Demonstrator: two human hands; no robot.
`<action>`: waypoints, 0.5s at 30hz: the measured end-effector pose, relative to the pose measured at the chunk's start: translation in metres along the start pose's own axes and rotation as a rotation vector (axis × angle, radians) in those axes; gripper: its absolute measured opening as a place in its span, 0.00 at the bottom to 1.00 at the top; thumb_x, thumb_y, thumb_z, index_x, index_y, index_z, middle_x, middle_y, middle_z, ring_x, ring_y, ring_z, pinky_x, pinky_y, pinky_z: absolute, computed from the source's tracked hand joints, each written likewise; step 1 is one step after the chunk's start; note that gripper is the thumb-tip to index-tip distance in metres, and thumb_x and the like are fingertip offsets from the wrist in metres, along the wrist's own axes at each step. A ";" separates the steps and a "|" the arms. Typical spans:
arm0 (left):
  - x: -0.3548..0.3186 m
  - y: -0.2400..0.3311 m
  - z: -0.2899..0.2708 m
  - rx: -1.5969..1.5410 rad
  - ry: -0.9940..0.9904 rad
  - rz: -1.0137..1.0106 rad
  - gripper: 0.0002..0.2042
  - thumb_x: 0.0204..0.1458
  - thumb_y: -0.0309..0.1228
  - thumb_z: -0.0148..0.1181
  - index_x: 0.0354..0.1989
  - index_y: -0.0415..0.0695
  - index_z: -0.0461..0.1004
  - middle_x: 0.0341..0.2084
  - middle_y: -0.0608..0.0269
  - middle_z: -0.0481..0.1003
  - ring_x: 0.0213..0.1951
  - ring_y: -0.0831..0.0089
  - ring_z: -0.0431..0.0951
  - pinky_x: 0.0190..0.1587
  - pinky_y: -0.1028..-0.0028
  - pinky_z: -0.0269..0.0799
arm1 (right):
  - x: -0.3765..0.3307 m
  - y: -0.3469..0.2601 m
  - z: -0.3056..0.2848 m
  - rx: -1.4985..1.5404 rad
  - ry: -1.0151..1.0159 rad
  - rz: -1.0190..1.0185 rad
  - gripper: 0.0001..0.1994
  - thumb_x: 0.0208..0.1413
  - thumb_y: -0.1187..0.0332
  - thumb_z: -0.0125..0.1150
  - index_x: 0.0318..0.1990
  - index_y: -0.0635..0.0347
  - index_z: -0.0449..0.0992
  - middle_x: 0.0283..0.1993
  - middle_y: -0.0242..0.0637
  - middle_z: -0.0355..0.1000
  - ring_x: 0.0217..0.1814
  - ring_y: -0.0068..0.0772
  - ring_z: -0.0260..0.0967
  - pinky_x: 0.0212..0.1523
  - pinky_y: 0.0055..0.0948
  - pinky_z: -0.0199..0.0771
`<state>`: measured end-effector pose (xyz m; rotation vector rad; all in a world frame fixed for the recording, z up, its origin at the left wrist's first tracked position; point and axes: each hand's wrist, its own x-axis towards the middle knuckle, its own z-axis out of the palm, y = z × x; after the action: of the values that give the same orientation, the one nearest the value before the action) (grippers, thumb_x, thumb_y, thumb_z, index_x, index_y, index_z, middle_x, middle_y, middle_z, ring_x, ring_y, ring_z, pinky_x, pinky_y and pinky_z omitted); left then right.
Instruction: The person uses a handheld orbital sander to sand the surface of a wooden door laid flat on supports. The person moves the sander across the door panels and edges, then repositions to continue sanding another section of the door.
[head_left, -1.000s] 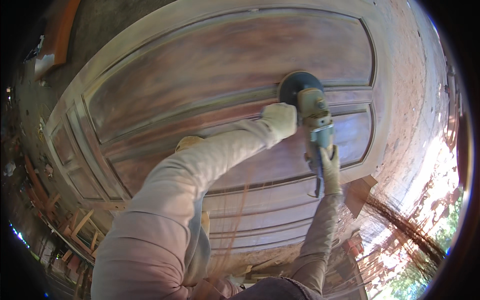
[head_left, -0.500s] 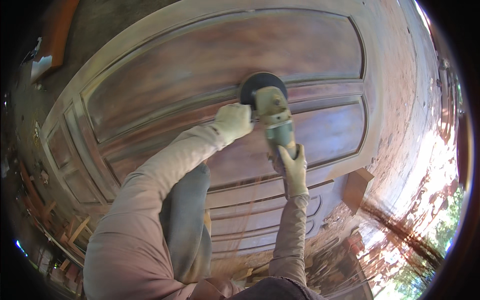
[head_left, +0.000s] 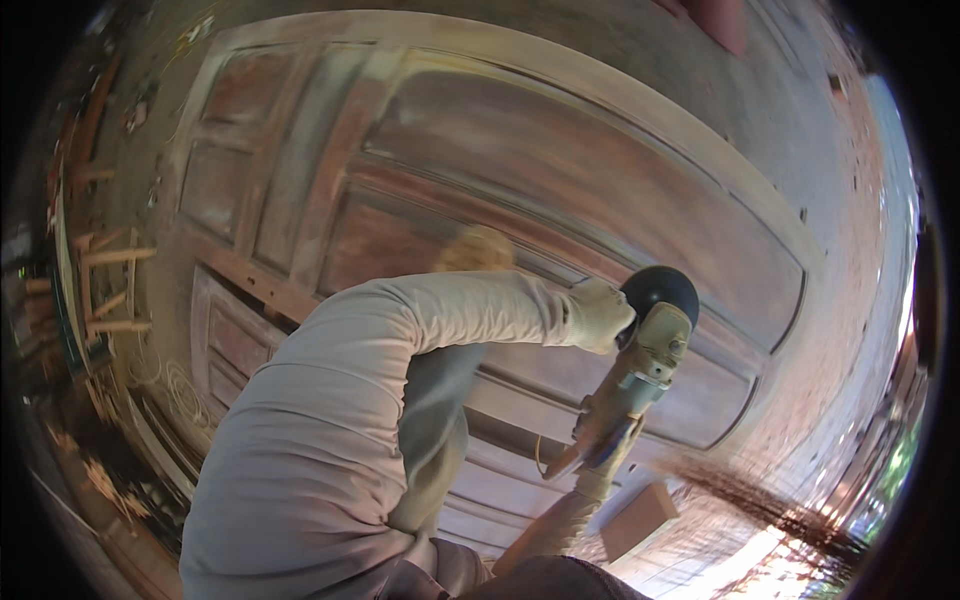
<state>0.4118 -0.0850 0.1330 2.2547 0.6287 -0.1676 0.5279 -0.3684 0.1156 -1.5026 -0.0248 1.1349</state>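
Observation:
An angle grinder (head_left: pixel 655 345) with a round dark disc (head_left: pixel 665 290) rests at the lower right part of a large panelled wooden door (head_left: pixel 560 165). My left hand (head_left: pixel 598 315), in a pale glove, is closed by the grinder's head, on its side handle, which is mostly hidden. Farther back, my gloved right hand (head_left: pixel 605 468) wraps round the grinder's body; part of its fingers is hidden. The disc lies over the rail between the door's panels; whether it touches cannot be made out. The door's surface is patchy, brown and greyish.
A second panelled door (head_left: pixel 235 345) lies partly beneath, on the near side. A wooden block (head_left: pixel 640 520) is near the lower right. Wooden frames (head_left: pixel 115 275) and a coiled cord (head_left: pixel 180 395) lie left. A brown dust streak (head_left: pixel 770 505) spreads right. My leg (head_left: pixel 435 420) is beside the left arm.
My view has turned, so the door appears tilted the other way. The grinder, held in both hands, now appears lower and farther right, over the door's right part.

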 end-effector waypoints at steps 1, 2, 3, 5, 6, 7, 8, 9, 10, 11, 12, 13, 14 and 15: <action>-0.011 -0.012 -0.002 0.002 -0.003 -0.018 0.11 0.46 0.37 0.62 0.34 0.42 0.77 0.30 0.48 0.80 0.34 0.53 0.83 0.38 0.56 0.76 | 0.007 0.011 0.004 -0.054 -0.019 -0.021 0.39 0.57 0.47 0.66 0.68 0.59 0.56 0.53 0.45 0.67 0.43 0.39 0.72 0.38 0.36 0.77; -0.026 -0.030 0.003 -0.042 0.041 -0.069 0.12 0.46 0.37 0.62 0.34 0.42 0.77 0.30 0.48 0.80 0.35 0.52 0.82 0.39 0.56 0.76 | 0.012 0.024 0.010 -0.114 -0.040 -0.040 0.40 0.56 0.47 0.67 0.68 0.60 0.56 0.54 0.45 0.66 0.44 0.38 0.72 0.40 0.36 0.77; -0.036 -0.054 0.012 -0.076 0.087 -0.115 0.12 0.47 0.38 0.62 0.34 0.42 0.76 0.30 0.47 0.80 0.35 0.52 0.82 0.40 0.56 0.76 | 0.028 0.030 0.020 -0.214 -0.054 -0.074 0.39 0.56 0.49 0.67 0.67 0.61 0.58 0.55 0.45 0.66 0.48 0.38 0.70 0.46 0.37 0.74; -0.059 -0.094 0.010 -0.084 0.144 -0.192 0.13 0.48 0.39 0.61 0.34 0.43 0.76 0.30 0.48 0.80 0.36 0.52 0.82 0.42 0.56 0.76 | 0.047 0.033 0.070 -0.371 -0.054 -0.105 0.35 0.56 0.53 0.68 0.65 0.63 0.62 0.56 0.44 0.67 0.54 0.37 0.67 0.56 0.36 0.68; -0.070 -0.115 0.007 -0.059 0.165 -0.242 0.13 0.48 0.40 0.61 0.34 0.43 0.76 0.30 0.48 0.80 0.37 0.51 0.82 0.43 0.56 0.75 | 0.053 0.029 0.105 -0.433 -0.060 -0.100 0.34 0.55 0.55 0.69 0.64 0.64 0.64 0.56 0.43 0.68 0.56 0.37 0.65 0.60 0.35 0.64; -0.090 -0.136 -0.001 -0.045 0.175 -0.278 0.13 0.49 0.40 0.61 0.34 0.43 0.76 0.30 0.48 0.80 0.38 0.51 0.81 0.44 0.56 0.75 | 0.055 0.039 0.129 -0.509 -0.077 -0.131 0.34 0.54 0.56 0.70 0.64 0.64 0.64 0.56 0.43 0.68 0.55 0.36 0.65 0.59 0.35 0.64; -0.103 -0.157 0.001 -0.034 0.215 -0.317 0.13 0.49 0.41 0.61 0.34 0.43 0.76 0.30 0.48 0.80 0.39 0.51 0.81 0.44 0.56 0.75 | 0.065 0.049 0.147 -0.599 -0.110 -0.158 0.35 0.53 0.57 0.71 0.64 0.64 0.64 0.55 0.42 0.68 0.55 0.36 0.65 0.59 0.35 0.65; -0.110 -0.177 -0.002 -0.023 0.248 -0.345 0.13 0.49 0.41 0.60 0.33 0.44 0.76 0.30 0.48 0.80 0.39 0.51 0.81 0.45 0.55 0.75 | 0.071 0.045 0.177 -0.613 -0.121 -0.127 0.35 0.51 0.58 0.73 0.62 0.64 0.65 0.54 0.42 0.69 0.53 0.35 0.66 0.56 0.34 0.68; -0.118 -0.198 -0.006 -0.012 0.280 -0.376 0.13 0.49 0.41 0.60 0.33 0.44 0.76 0.30 0.48 0.80 0.40 0.51 0.81 0.45 0.55 0.75 | 0.077 0.050 0.202 -0.579 -0.133 -0.084 0.34 0.50 0.59 0.74 0.62 0.64 0.66 0.53 0.41 0.70 0.52 0.34 0.66 0.55 0.33 0.69; -0.126 -0.217 -0.010 -0.027 0.283 -0.417 0.13 0.49 0.41 0.60 0.33 0.44 0.76 0.30 0.48 0.80 0.40 0.51 0.81 0.45 0.55 0.75 | 0.084 0.055 0.224 -0.566 -0.151 -0.041 0.34 0.50 0.60 0.74 0.61 0.64 0.66 0.53 0.41 0.70 0.51 0.33 0.67 0.53 0.32 0.70; -0.135 -0.234 -0.019 -0.037 0.285 -0.458 0.13 0.49 0.41 0.60 0.33 0.44 0.76 0.30 0.48 0.80 0.39 0.51 0.81 0.45 0.55 0.75 | 0.093 0.062 0.245 -0.549 -0.168 0.002 0.34 0.49 0.61 0.74 0.61 0.64 0.67 0.52 0.41 0.70 0.50 0.32 0.67 0.52 0.32 0.71; -0.144 -0.250 -0.025 -0.043 0.339 -0.490 0.12 0.49 0.40 0.60 0.34 0.44 0.76 0.30 0.48 0.80 0.38 0.51 0.81 0.43 0.55 0.75 | 0.103 0.068 0.265 -0.583 -0.199 -0.026 0.33 0.49 0.61 0.75 0.61 0.64 0.67 0.52 0.41 0.71 0.50 0.32 0.68 0.51 0.31 0.72; -0.150 -0.264 -0.028 -0.044 0.373 -0.525 0.12 0.49 0.40 0.60 0.34 0.44 0.76 0.30 0.49 0.80 0.38 0.52 0.82 0.43 0.55 0.75 | 0.111 0.071 0.281 -0.624 -0.226 -0.046 0.33 0.49 0.62 0.75 0.60 0.64 0.67 0.52 0.40 0.71 0.49 0.31 0.68 0.50 0.31 0.72; -0.157 -0.282 -0.034 -0.037 0.411 -0.557 0.12 0.49 0.40 0.60 0.34 0.44 0.76 0.30 0.50 0.80 0.37 0.52 0.82 0.42 0.55 0.76 | 0.117 0.074 0.300 -0.659 -0.254 -0.074 0.33 0.49 0.62 0.75 0.60 0.64 0.67 0.52 0.40 0.71 0.49 0.30 0.68 0.49 0.30 0.73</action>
<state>0.1349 0.0412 0.0204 2.0367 1.4593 0.0404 0.3557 -0.0976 0.0365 -1.8911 -0.6801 1.3205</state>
